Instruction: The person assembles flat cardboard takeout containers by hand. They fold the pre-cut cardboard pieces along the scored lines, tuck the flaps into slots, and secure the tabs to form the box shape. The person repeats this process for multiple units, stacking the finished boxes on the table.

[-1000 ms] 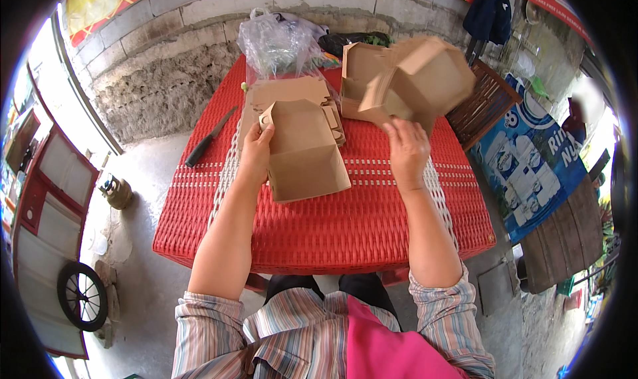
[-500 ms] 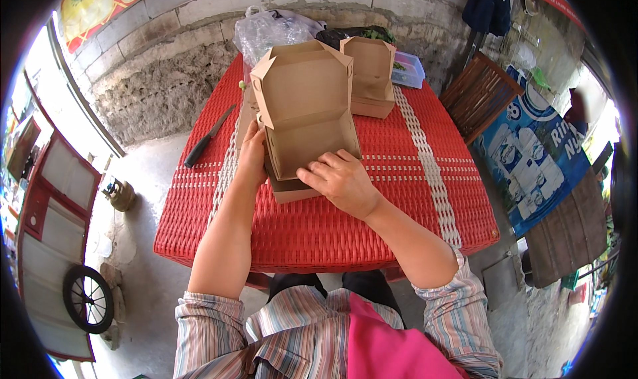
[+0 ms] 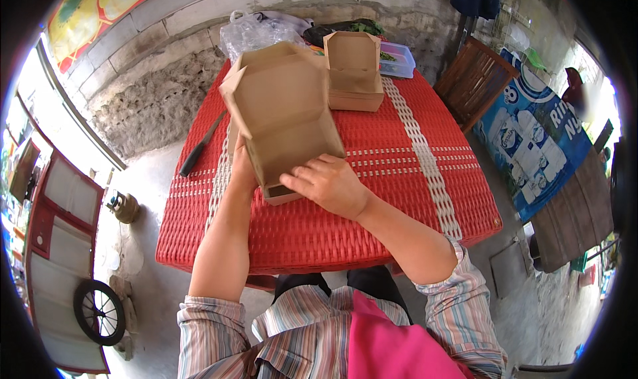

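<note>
An open brown cardboard food box (image 3: pixel 296 146) is tilted between my hands, its lid raised at the far side and its inside bare. My left hand (image 3: pixel 244 165) grips the box's left side, with the fingers partly hidden behind it. Curled over the near edge are the fingers of my right hand (image 3: pixel 329 185). Beneath the held box, more brown cardboard shows; I cannot tell whether it is a separate box. A second open box (image 3: pixel 359 101) stands farther back, its lid upright.
The table (image 3: pixel 399 199) has a red woven top with white bands. A dark-handled knife (image 3: pixel 194 158) lies at left. Along the back are a clear plastic bag (image 3: pixel 256 36) and a translucent tub (image 3: pixel 399 61) with greens. A wooden chair (image 3: pixel 475 80) stands at right.
The held box has tilted and shifted slightly left and nearer, with both hands still on it. The whole view has shifted a little as well.
</note>
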`<move>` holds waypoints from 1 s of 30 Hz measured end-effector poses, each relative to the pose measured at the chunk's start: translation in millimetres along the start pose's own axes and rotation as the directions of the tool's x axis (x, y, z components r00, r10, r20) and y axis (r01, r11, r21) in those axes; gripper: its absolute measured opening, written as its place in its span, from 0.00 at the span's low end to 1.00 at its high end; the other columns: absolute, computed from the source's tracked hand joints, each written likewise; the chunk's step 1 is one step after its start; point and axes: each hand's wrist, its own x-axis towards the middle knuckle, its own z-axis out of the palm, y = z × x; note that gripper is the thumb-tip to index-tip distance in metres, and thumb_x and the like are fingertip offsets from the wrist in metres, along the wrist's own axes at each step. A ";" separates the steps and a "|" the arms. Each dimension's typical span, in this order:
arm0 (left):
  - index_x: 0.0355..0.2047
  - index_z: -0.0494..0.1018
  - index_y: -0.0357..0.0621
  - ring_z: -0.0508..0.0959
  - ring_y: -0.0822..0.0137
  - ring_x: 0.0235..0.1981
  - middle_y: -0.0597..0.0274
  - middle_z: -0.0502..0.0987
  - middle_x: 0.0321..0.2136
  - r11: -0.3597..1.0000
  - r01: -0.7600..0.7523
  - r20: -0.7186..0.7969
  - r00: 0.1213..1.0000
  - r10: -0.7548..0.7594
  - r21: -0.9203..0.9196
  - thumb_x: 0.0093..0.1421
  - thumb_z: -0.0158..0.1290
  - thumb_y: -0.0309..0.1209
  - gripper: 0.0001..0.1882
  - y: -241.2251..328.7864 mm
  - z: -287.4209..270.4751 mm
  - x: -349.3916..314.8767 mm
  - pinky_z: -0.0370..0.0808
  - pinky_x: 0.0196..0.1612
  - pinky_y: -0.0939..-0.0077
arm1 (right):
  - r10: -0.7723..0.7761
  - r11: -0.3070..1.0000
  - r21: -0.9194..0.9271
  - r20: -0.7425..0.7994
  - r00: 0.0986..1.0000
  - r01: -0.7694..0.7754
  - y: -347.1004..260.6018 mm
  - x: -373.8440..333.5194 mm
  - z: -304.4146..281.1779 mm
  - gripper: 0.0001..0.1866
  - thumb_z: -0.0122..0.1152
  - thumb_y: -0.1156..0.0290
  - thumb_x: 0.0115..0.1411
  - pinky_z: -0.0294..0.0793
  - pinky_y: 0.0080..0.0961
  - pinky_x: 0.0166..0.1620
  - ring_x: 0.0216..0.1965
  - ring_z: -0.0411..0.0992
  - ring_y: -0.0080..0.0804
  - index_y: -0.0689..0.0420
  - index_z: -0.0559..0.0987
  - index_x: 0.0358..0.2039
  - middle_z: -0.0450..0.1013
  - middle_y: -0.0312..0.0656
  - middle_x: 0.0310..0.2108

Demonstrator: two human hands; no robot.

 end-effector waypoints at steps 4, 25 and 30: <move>0.62 0.62 0.51 0.78 0.59 0.50 0.55 0.73 0.54 1.000 -0.013 0.031 0.999 0.013 0.007 0.68 0.44 0.22 0.22 -2.9 3.7 -1.5 0.81 0.47 0.63 | -0.060 0.997 -0.042 -0.032 0.998 0.059 -6.2 0.6 3.5 0.12 0.57 0.68 0.56 0.75 0.24 0.38 0.32 0.76 0.25 0.51 0.79 0.41 0.77 0.31 0.31; 0.63 0.62 0.51 0.77 0.59 0.51 0.56 0.72 0.55 0.997 0.001 0.020 1.000 -0.003 0.079 0.67 0.43 0.19 0.25 2.5 2.2 -10.7 0.81 0.49 0.62 | -0.031 0.998 -0.042 0.137 0.990 0.037 -32.1 4.7 15.6 0.16 0.56 0.68 0.56 0.79 0.24 0.35 0.30 0.77 0.28 0.52 0.80 0.46 0.76 0.34 0.30; 0.63 0.61 0.51 0.77 0.59 0.52 0.57 0.72 0.56 0.996 0.001 0.024 1.000 -0.004 0.091 0.66 0.43 0.18 0.25 2.4 3.0 -8.2 0.81 0.49 0.62 | 0.066 0.987 0.124 0.246 0.967 -0.099 -25.5 7.0 11.7 0.15 0.55 0.70 0.58 0.80 0.28 0.37 0.31 0.78 0.33 0.52 0.79 0.46 0.77 0.35 0.30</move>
